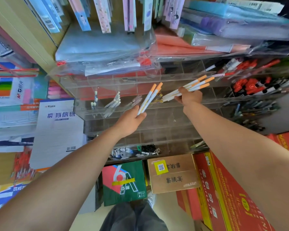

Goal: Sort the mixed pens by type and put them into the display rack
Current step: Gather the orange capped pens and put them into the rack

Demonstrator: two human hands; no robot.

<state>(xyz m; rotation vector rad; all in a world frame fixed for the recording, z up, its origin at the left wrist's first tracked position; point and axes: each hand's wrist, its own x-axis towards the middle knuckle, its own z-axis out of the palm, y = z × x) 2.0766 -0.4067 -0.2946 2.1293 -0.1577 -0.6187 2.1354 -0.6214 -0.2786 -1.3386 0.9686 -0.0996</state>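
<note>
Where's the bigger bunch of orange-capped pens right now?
Head view, right of centre: the right hand grips the bigger bunch in front of the clear display rack, caps pointing up-right, beside the smaller bunch in the left hand.

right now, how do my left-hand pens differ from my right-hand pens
The left pens are fewer, gripped by the left hand at their lower ends; the right pens are a bigger bunch, gripped mid-barrel by the right hand. The left pens stand steeply; the right pens fan out flatter. Both have white barrels and orange caps.
</note>
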